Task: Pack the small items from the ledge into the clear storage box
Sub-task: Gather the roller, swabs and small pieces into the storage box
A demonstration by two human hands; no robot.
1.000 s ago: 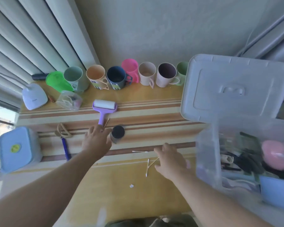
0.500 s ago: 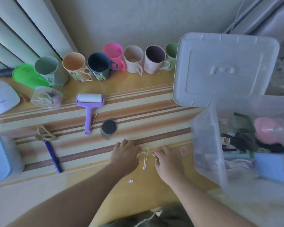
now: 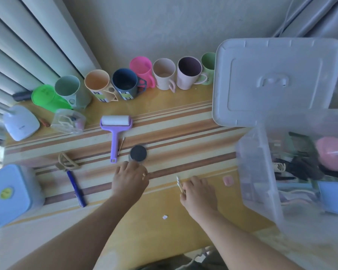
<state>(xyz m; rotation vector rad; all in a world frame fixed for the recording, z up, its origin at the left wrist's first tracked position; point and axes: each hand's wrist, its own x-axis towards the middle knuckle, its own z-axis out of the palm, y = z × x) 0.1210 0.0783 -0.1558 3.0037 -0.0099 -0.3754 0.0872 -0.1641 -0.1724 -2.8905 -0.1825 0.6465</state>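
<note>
The clear storage box (image 3: 259,172) stands open at the right, holding a pink object and dark items; its white lid (image 3: 277,80) leans behind it. My right hand (image 3: 198,192) pinches a few cotton swabs (image 3: 179,184) just above the ledge, left of the box. My left hand (image 3: 130,179) rests with bent fingers right below a small jar with a black lid (image 3: 138,153), nothing visible in it. A purple lint roller (image 3: 115,131) lies beyond the jar with one more swab (image 3: 121,146) beside its handle. A small pink item (image 3: 228,180) lies near the box.
A row of coloured cups (image 3: 125,82) lines the back wall. At the left are a blue pen (image 3: 76,189), a tan loop (image 3: 66,162), a small clear container (image 3: 68,121), a white device (image 3: 21,122) and a blue-lidded box (image 3: 8,193). A white scrap (image 3: 165,217) lies near me.
The loose swabs that lay between my hands are now gathered in my right hand. My left hand has left them and moved up-left to just below the black-lidded jar.
</note>
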